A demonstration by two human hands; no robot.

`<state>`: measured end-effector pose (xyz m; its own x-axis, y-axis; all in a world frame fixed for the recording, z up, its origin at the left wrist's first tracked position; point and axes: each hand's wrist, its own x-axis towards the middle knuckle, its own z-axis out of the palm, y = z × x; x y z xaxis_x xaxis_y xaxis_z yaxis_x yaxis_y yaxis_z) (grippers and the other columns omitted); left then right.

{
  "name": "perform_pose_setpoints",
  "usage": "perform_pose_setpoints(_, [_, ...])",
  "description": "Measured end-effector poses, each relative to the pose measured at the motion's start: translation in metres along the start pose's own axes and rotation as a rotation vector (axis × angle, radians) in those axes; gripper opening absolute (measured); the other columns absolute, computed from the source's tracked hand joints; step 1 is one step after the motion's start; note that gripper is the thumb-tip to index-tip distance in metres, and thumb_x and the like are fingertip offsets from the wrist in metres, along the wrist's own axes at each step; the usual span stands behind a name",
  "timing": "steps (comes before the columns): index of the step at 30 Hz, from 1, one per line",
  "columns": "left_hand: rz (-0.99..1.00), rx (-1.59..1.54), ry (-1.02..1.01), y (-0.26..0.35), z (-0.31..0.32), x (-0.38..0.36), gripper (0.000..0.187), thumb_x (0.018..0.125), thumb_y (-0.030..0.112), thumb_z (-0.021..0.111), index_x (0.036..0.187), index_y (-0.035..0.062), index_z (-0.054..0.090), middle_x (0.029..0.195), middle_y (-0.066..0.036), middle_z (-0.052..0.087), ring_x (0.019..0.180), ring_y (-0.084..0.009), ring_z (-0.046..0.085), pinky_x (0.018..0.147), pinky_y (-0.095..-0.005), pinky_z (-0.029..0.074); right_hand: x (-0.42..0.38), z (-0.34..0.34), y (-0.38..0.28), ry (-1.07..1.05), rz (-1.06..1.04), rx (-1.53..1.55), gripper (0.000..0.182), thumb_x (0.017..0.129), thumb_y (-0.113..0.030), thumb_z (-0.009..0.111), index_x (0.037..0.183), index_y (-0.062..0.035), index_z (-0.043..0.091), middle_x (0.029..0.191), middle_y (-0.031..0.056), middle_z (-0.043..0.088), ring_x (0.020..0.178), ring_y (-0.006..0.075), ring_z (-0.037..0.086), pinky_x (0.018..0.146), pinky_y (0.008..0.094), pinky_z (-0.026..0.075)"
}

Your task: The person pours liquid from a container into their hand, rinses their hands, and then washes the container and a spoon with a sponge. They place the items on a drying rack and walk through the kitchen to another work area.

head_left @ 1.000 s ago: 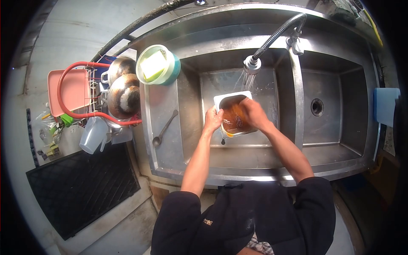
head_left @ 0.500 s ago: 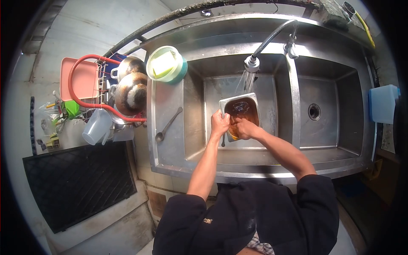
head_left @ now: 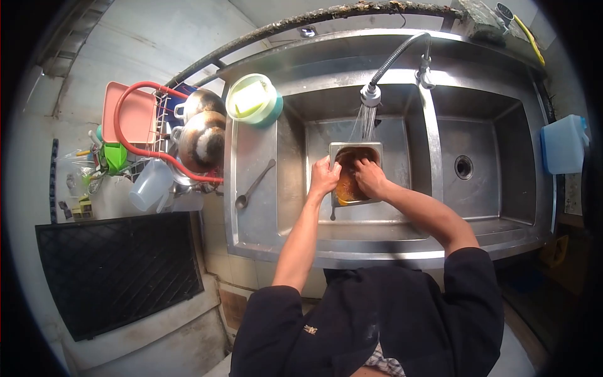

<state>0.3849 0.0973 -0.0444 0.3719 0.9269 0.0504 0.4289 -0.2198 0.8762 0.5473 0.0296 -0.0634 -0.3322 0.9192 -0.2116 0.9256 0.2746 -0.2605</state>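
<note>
A rectangular metal pan (head_left: 337, 149), brown and wet inside with an orange patch near its front end, is over the left sink basin. My left hand (head_left: 325, 176) is closed on the pan's left rim. Inside the pan, my right hand (head_left: 369, 178) has its fingers bent against the brown interior; whatever they may hold is hidden. Water streams from the spray head (head_left: 370, 96) just beyond the pan's far rim. Below the pan's front left corner, a dark handle end (head_left: 333, 213) shows.
A metal spoon (head_left: 255, 185) lies on the left drainboard, near a green tub (head_left: 271, 108). Farther left, a red-rimmed rack (head_left: 134, 151) holds blackened pots (head_left: 202, 141). The right basin (head_left: 483, 195) has a drain. A blue container (head_left: 564, 146) stands at the far right.
The pan has turned straighter and come slightly nearer. My right hand has moved farther into it, toward the far end. My left hand keeps its hold on the rim.
</note>
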Motion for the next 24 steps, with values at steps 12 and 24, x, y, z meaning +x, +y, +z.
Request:
perform_pose_setpoints(12, [-0.035,0.068,0.211,-0.013,0.035,-0.004,0.022,0.079,0.012,0.058,0.062,0.0012,0.048,0.048,-0.009,0.045,0.044,-0.0144,0.040,0.044,-0.0343,0.035,0.027,0.022,-0.014,-0.209,0.183,0.356,0.040,0.079,-0.030,0.057,0.095,0.0056,0.065,0.105,0.0222,0.062,0.108,0.0386,0.051,0.089,0.0476,0.042])
perform_pose_setpoints(24, [-0.048,-0.076,0.129,-0.011,0.030,0.007,0.019,0.081,0.013,0.057,0.068,-0.0007,0.054,0.050,-0.008,0.049,0.048,-0.0095,0.042,0.046,-0.0323,0.036,0.019,-0.014,0.011,0.177,-0.157,0.113,0.032,0.076,-0.020,0.059,0.105,-0.0071,0.059,0.118,0.0109,0.052,0.111,0.0273,0.050,0.089,0.0384,0.044])
